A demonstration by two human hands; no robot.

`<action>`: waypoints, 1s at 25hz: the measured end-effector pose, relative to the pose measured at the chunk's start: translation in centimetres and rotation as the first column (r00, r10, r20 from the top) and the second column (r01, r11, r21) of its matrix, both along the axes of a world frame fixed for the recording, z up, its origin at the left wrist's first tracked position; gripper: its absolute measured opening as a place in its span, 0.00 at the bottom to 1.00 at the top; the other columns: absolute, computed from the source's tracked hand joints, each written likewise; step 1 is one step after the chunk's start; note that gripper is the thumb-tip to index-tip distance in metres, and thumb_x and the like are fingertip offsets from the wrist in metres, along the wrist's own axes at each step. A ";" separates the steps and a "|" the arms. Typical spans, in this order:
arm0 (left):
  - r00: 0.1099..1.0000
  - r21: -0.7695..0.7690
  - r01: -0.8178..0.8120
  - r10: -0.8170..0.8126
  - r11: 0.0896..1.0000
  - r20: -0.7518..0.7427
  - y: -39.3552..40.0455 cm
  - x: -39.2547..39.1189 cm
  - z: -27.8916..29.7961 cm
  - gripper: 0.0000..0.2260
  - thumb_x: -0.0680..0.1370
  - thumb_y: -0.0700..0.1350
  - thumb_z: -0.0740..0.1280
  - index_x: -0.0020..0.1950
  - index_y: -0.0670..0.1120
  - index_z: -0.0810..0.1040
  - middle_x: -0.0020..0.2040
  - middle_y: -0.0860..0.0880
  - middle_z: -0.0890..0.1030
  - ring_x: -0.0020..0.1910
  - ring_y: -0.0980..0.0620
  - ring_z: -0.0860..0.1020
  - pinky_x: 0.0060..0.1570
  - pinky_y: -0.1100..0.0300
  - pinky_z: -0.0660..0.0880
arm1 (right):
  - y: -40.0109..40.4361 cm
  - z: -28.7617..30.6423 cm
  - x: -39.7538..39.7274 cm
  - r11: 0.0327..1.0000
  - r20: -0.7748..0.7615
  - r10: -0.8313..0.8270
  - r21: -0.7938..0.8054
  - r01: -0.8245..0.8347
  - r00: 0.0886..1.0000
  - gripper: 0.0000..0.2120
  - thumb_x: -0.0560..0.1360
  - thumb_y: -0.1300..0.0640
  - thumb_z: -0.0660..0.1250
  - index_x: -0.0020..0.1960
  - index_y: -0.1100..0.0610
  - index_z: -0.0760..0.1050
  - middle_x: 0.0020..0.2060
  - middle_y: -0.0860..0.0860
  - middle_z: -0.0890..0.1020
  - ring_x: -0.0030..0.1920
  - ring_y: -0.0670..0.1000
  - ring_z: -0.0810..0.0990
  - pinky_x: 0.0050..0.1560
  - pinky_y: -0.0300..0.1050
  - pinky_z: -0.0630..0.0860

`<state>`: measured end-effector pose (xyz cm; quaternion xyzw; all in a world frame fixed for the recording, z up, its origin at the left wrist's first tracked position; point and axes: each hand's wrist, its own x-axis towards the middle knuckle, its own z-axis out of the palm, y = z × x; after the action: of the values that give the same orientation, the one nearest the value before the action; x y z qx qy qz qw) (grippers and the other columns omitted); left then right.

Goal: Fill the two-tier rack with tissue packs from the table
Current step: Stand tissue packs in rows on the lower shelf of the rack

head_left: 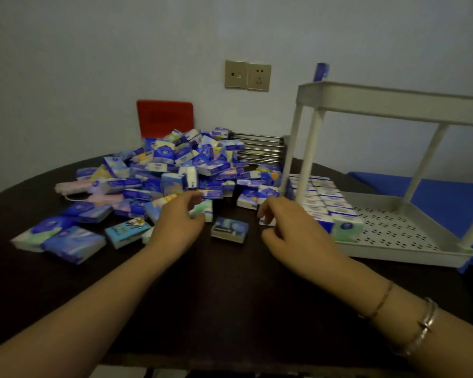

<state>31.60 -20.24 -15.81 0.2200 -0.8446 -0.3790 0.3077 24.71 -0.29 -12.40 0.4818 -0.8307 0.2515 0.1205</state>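
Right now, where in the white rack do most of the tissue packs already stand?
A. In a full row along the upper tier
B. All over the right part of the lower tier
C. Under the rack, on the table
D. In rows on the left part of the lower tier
D: the packed rows fill the left part of the lower tier; its right part shows bare perforated floor, and only one pack shows above the upper tier.
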 end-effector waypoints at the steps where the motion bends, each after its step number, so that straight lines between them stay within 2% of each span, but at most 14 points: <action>1: 0.998 -0.027 -0.063 0.063 0.998 0.004 -1.1 0.8 -0.2 0.18 0.75 0.36 0.67 0.65 0.45 0.74 0.61 0.50 0.78 0.59 0.55 0.75 0.55 0.66 0.67 | -1.6 -0.6 0.0 1.000 0.001 0.028 0.005 -0.028 1.000 0.09 0.74 0.57 0.62 0.54 0.53 0.70 0.49 0.48 0.74 0.50 0.48 0.72 0.51 0.43 0.70; 4: 0.988 -0.091 -0.146 0.151 0.985 0.040 -3.6 2.1 -0.6 0.11 0.76 0.41 0.67 0.57 0.49 0.76 0.50 0.53 0.79 0.42 0.61 0.77 0.41 0.66 0.69 | -6.4 -2.6 -1.5 1.000 0.025 0.031 -0.001 -0.031 0.999 0.09 0.74 0.59 0.61 0.54 0.55 0.72 0.49 0.51 0.76 0.52 0.50 0.73 0.51 0.42 0.68; 5: 0.988 -0.138 -0.138 0.147 0.981 0.057 -4.1 2.0 -0.7 0.10 0.75 0.42 0.68 0.56 0.50 0.77 0.51 0.53 0.79 0.43 0.60 0.77 0.41 0.64 0.72 | -7.8 -3.2 -2.3 1.000 0.033 0.009 -0.002 -0.009 0.999 0.11 0.73 0.60 0.61 0.55 0.55 0.72 0.50 0.51 0.76 0.53 0.51 0.73 0.51 0.41 0.67; 7: 0.983 -0.307 -0.078 0.124 0.948 0.132 -4.7 0.8 -1.0 0.14 0.74 0.48 0.69 0.59 0.52 0.77 0.56 0.51 0.78 0.55 0.52 0.76 0.53 0.56 0.74 | -10.1 -3.9 -4.5 0.999 0.054 -0.049 0.002 0.049 0.997 0.14 0.73 0.62 0.60 0.58 0.55 0.72 0.53 0.53 0.75 0.56 0.54 0.73 0.54 0.44 0.69; 9: 0.941 -0.460 -0.031 0.182 0.887 0.287 -4.4 -1.1 -0.8 0.19 0.74 0.57 0.67 0.64 0.55 0.75 0.63 0.50 0.74 0.64 0.46 0.70 0.62 0.49 0.69 | -11.9 -3.9 -6.7 0.995 0.069 -0.097 0.019 0.096 0.993 0.16 0.74 0.62 0.60 0.61 0.55 0.71 0.57 0.55 0.74 0.58 0.57 0.72 0.57 0.50 0.71; 12: 0.833 -0.512 -0.039 0.311 0.858 0.457 -3.5 -3.9 -1.0 0.28 0.73 0.67 0.61 0.68 0.53 0.70 0.70 0.47 0.67 0.70 0.42 0.61 0.68 0.45 0.58 | -14.1 -3.6 -9.5 0.989 0.017 -0.125 0.077 0.123 0.992 0.18 0.75 0.58 0.64 0.64 0.52 0.70 0.58 0.55 0.73 0.60 0.58 0.71 0.58 0.53 0.71; 15: 0.810 -0.536 -0.110 0.388 0.837 0.439 -3.1 -5.0 -2.3 0.32 0.72 0.68 0.61 0.68 0.49 0.68 0.71 0.46 0.63 0.70 0.42 0.60 0.68 0.44 0.56 | -15.7 -3.8 -10.8 0.973 -0.016 -0.100 0.209 0.101 0.995 0.20 0.74 0.54 0.67 0.65 0.51 0.69 0.58 0.55 0.73 0.60 0.58 0.70 0.59 0.54 0.71; 17: 0.825 -0.540 -0.136 0.397 0.830 0.403 -3.2 -4.9 -2.5 0.29 0.73 0.65 0.63 0.68 0.49 0.67 0.70 0.46 0.64 0.69 0.43 0.61 0.67 0.44 0.57 | -16.5 -4.0 -11.0 0.970 -0.032 -0.085 0.228 0.090 0.996 0.17 0.73 0.54 0.67 0.61 0.52 0.71 0.56 0.55 0.73 0.58 0.57 0.71 0.57 0.55 0.73; 20: 0.859 -0.495 -0.140 0.354 0.858 0.369 -3.7 -4.2 -2.2 0.27 0.72 0.60 0.66 0.67 0.50 0.67 0.68 0.48 0.68 0.67 0.44 0.63 0.65 0.47 0.60 | -16.9 -3.8 -10.6 0.986 -0.029 -0.102 0.133 0.104 0.994 0.09 0.73 0.57 0.66 0.52 0.55 0.72 0.51 0.55 0.75 0.54 0.57 0.73 0.51 0.55 0.74; 25: 0.953 -0.168 -0.186 0.219 0.968 0.210 -4.3 -2.5 -1.1 0.36 0.66 0.54 0.74 0.70 0.49 0.64 0.67 0.48 0.68 0.67 0.44 0.65 0.64 0.49 0.66 | -12.5 -2.2 -7.6 0.985 0.176 -0.129 -0.090 0.146 0.976 0.06 0.72 0.57 0.67 0.48 0.56 0.72 0.42 0.50 0.79 0.43 0.50 0.77 0.44 0.50 0.75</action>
<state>29.09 -24.58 -16.86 0.3242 -0.8727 -0.2545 0.2618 17.07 -12.78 -14.60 0.3932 -0.8554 0.3248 0.0910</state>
